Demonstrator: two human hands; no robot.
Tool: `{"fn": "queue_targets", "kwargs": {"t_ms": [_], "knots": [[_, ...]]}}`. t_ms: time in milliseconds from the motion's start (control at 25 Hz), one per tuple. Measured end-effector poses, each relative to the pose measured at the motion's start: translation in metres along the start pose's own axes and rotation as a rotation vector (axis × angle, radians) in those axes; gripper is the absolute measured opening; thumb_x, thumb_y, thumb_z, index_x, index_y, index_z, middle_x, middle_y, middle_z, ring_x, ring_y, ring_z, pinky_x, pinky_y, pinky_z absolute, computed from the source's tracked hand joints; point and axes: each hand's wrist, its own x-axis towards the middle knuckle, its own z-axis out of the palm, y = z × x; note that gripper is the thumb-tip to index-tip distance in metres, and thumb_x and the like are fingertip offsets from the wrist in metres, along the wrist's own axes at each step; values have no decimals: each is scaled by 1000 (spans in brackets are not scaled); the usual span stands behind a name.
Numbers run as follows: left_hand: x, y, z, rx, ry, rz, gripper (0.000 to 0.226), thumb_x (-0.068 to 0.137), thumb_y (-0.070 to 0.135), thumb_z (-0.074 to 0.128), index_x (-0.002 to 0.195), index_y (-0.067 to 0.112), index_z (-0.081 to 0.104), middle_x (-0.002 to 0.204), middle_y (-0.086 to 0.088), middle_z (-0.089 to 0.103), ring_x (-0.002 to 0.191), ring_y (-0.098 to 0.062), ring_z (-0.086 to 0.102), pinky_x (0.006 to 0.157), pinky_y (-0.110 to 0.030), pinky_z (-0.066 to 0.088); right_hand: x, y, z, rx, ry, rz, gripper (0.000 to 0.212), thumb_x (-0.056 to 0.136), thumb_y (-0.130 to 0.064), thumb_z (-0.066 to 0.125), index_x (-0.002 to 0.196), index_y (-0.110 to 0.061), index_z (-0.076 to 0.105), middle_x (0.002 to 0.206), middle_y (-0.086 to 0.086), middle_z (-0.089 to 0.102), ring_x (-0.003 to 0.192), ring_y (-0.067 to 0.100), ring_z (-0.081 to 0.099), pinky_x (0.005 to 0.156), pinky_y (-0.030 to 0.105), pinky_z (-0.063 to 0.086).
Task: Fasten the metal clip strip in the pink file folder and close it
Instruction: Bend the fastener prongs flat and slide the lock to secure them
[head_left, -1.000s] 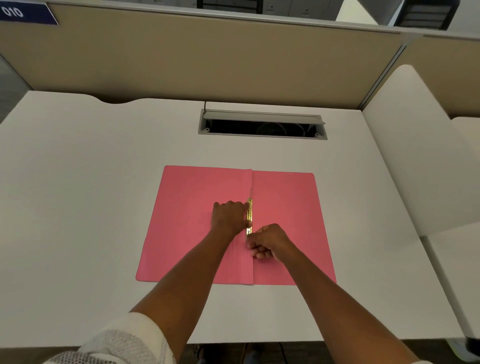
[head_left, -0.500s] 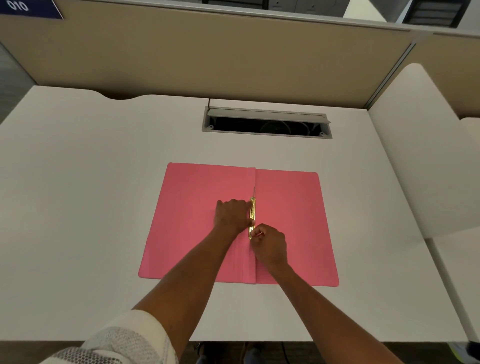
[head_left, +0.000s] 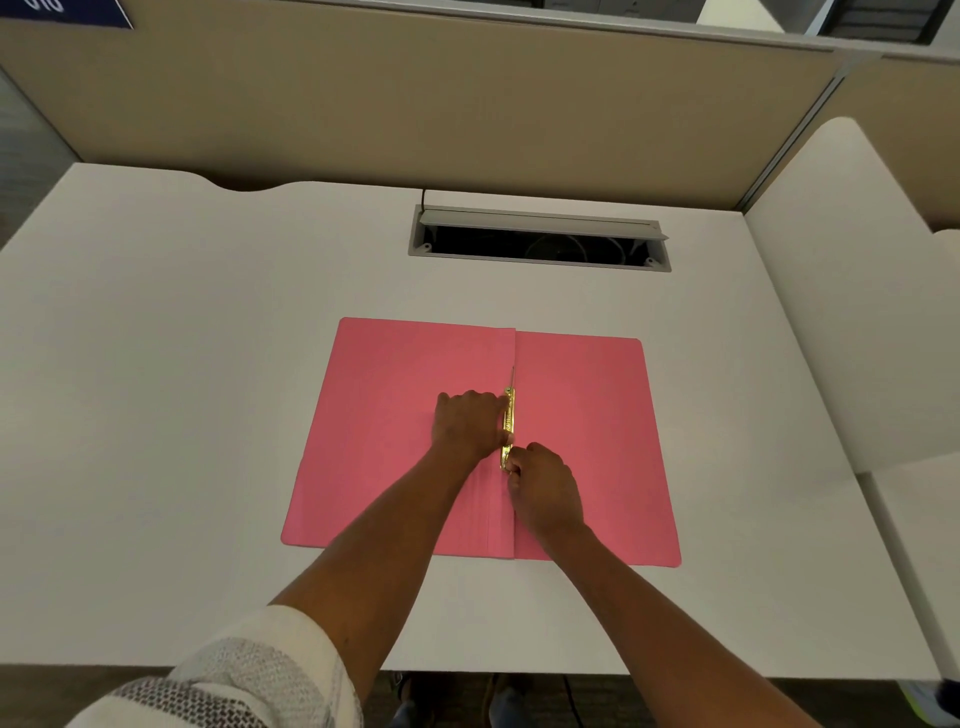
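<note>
1. Head view: the folder lies open and flat on the table, near its middle, with the clip strip running along the centre fold.
2. The left hand rests knuckles-up on the left leaf, its curled fingers pressing against the strip from the left; they bear down on it rather than wrap it.
3. The right hand sits at the strip's near end, its fingers bunched tightly there. They seem to pinch or push that end, though what exactly they grip I cannot tell.
4. Step in hand, as I judge it: fastening the strip, working its near end down. Closing has not begun, as both leaves lie flat.
5. The next move likely calls for a firm press or slide at the near end while the left hand steadies the strip, then lifting one leaf over the other.
6. Hard to make out: the strip's prongs and any sliders, its middle under the left fingers, and whether the far end is already locked. A thin dark line beyond the strip's far end is unclear.
</note>
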Motion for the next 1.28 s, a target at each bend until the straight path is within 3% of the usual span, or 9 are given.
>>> {"fn": "queue_targets", "kwargs": {"t_ms": [360,480,640,760,840,1040,1280], "knots": [[1,-1,-5,-43,-39,7,56,85,51,67,133,24,56,117,-1,67,108,-26,63,94,-43,44,0,14,-7,4,-38,-94,19,91,-9,56,92,-12,74,84,7,65,68,22,59,61,31,48],[2,-6,-9,-52,-93,9,64,81,52,72,136,26,53,122,-1,65,113,-26,61,98,-44,43,-1,16,-6,77,23,-93,20,88,-4,57,89,-14,74,83,5,68,70,18,60,61,27,43],[4,-6,-6,-32,-85,16,62,80,51,72,135,28,54,117,0,67,111,-25,61,98,-44,42,-6,16,1,195,94,-77,23,86,-1,61,99,-14,75,92,2,74,78,15,66,74,22,50],[6,-5,-4,-9,-84,18,60,79,50,71,134,29,56,114,1,68,108,-25,63,96,-44,42,-7,13,4,298,82,-36,24,85,-2,63,101,-14,76,95,2,75,80,11,65,77,8,41],[7,-4,-4,-1,-82,20,59,80,49,71,134,28,55,114,1,68,107,-24,63,95,-44,42,-6,12,5,316,67,-26,24,86,-3,62,102,-14,76,94,4,74,80,10,63,75,7,39],[5,-4,-5,2,-79,24,60,80,48,71,134,27,55,115,1,67,108,-24,63,96,-44,42,-4,7,3,209,29,-79,23,91,-6,58,106,-11,75,94,10,70,79,20,64,74,25,49],[4,-5,-11,-7,-128,33,68,76,57,72,134,27,53,116,0,66,110,-25,62,98,-46,42,-5,11,4,253,43,-64,23,90,-6,59,104,-12,76,91,9,70,77,20,64,72,29,52]]}}
